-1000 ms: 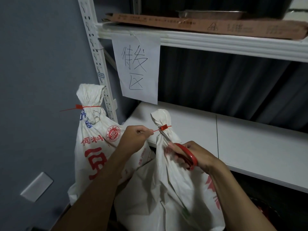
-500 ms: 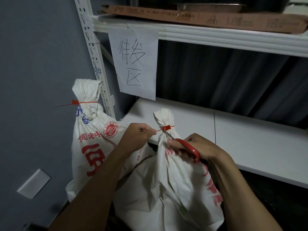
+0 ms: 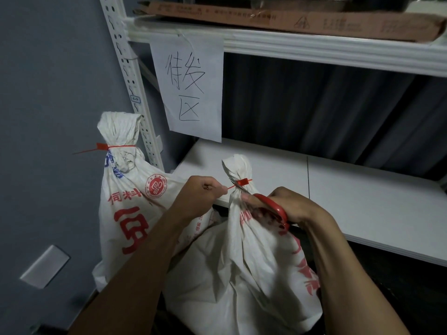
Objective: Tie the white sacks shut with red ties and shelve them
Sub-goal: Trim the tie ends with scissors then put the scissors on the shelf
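Two white sacks with red print stand in front of the shelf. The nearer sack [image 3: 244,274] has a red tie [image 3: 243,182] cinched around its bunched neck. My left hand [image 3: 200,194] pinches the tie's loose tail and holds it taut to the left. My right hand [image 3: 290,206] grips red-handled scissors [image 3: 273,206], whose blades sit at the tail right beside the tie's lock. The far sack [image 3: 125,201] on the left is closed with its own red tie [image 3: 108,147], its long tail sticking out leftward.
A white shelf board [image 3: 338,197] runs behind the sacks at neck height. A handwritten paper sign [image 3: 191,85] hangs from the upper shelf [image 3: 314,48], which carries a flat cardboard box [image 3: 290,19]. The perforated shelf post [image 3: 133,81] and a blue-grey wall [image 3: 48,93] close the left side.
The view has drifted slightly; both hands keep the same hold. The scissor blades stay at the tie's tail, and the tail still looks whole.
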